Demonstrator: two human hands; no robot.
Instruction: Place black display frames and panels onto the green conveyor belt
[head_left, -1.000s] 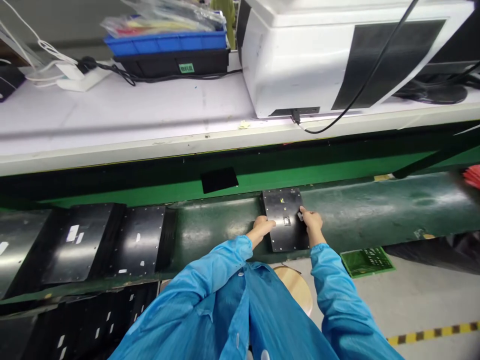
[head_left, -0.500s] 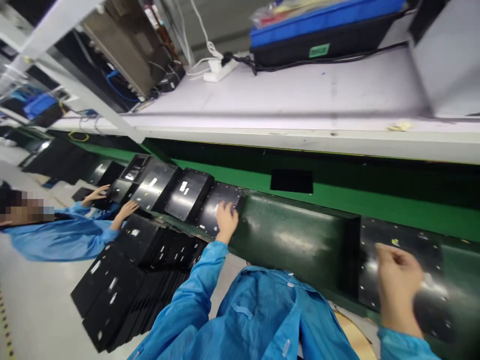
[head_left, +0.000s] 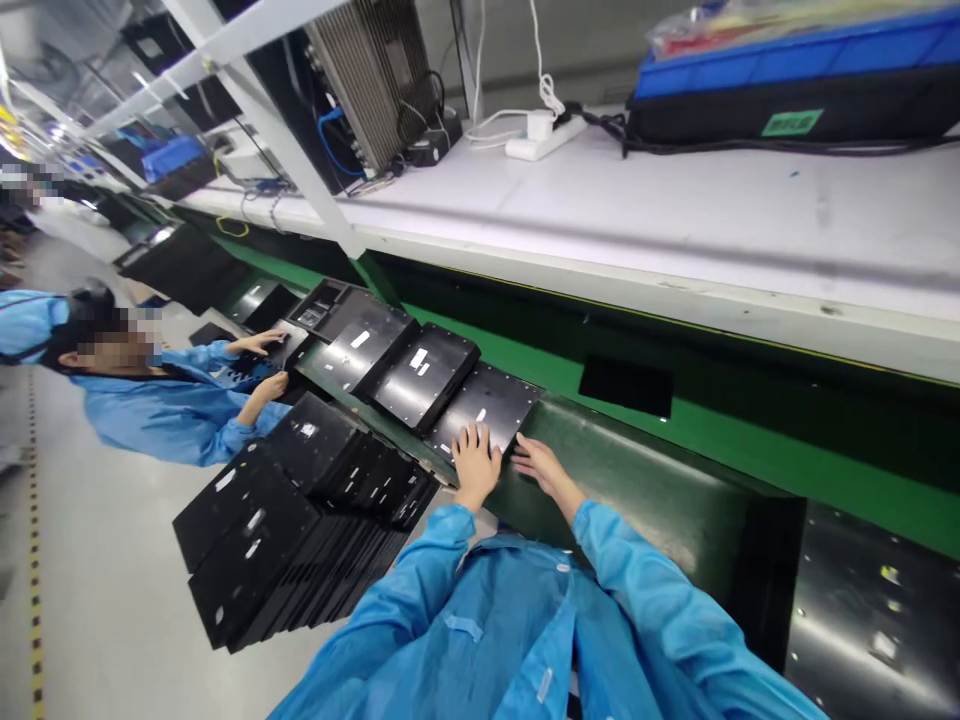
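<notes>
A black metal panel (head_left: 491,398) lies on the dark green conveyor belt (head_left: 637,490), last in an overlapping row of similar panels (head_left: 390,355). My left hand (head_left: 476,462) rests flat on its near edge, fingers spread. My right hand (head_left: 538,462) touches the panel's near right corner with fingers stretched out; nothing is held in it. Another black panel (head_left: 870,610) lies on the belt at the far right, apart from both hands.
A slanted stack of black panels (head_left: 300,520) stands on the floor to my left. A co-worker in a blue coat (head_left: 172,400) handles panels further up the belt. Behind the belt runs a white bench (head_left: 675,220) with a power strip (head_left: 544,135), cables and a blue bin (head_left: 795,60).
My view swung left along the belt. Both hands left the panel at the right; the left reached the last panel in the row first, then the right joined it.
</notes>
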